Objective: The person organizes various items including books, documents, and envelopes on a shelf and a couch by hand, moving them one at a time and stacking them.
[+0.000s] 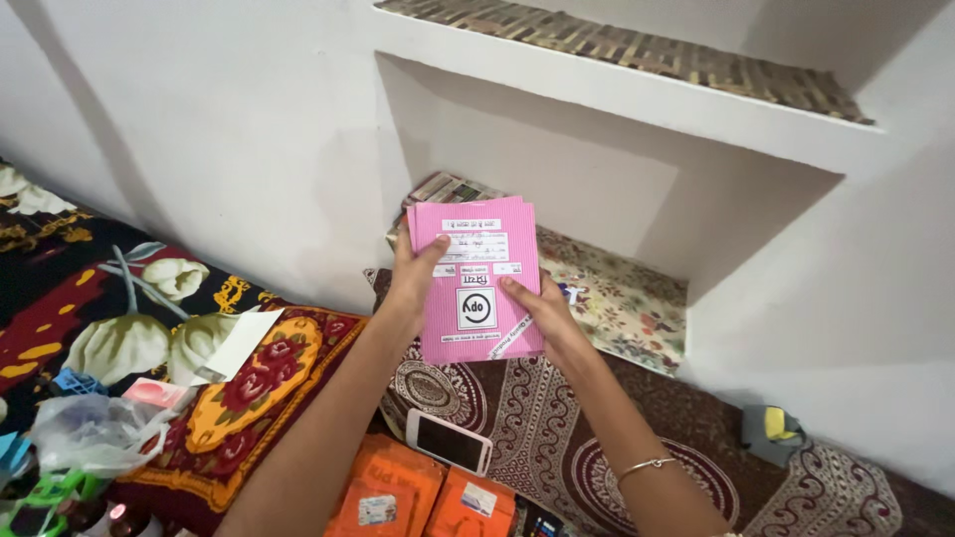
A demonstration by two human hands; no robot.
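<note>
The pink booklet (pixel 477 278) is held upright in front of the lower wall niche (pixel 637 298), its printed cover turned toward the camera, with a few more papers or thin booklets stacked behind it, their edges showing above its top left corner. Judging by this, the step in hand is holding and looking over the booklet stack in mid-air; it rests on nothing.

The left hand (pixel 413 278) grips the booklet's left edge, thumb curled over the front and fingers hidden behind. The right hand (pixel 542 313) closes on the lower right edge, thumb pressed on the cover near its round emblem, fingers behind. Both hands are closed on it. Any further move, I judge, calls for a firm pinch on the whole stack so the rear sheets do not slide out, since they sit slightly skewed.

Behind the booklet, the niche floor carries a floral cloth (pixel 622 298). Below the booklet lies a maroon patterned spread (pixel 527 418), and on it, below and slightly left, a white phone (pixel 448 442) lies face up beside orange packets (pixel 393 492). Well left of the booklet is a floral blanket (pixel 149 298) with a white paper (pixel 239 343) on it.
</note>
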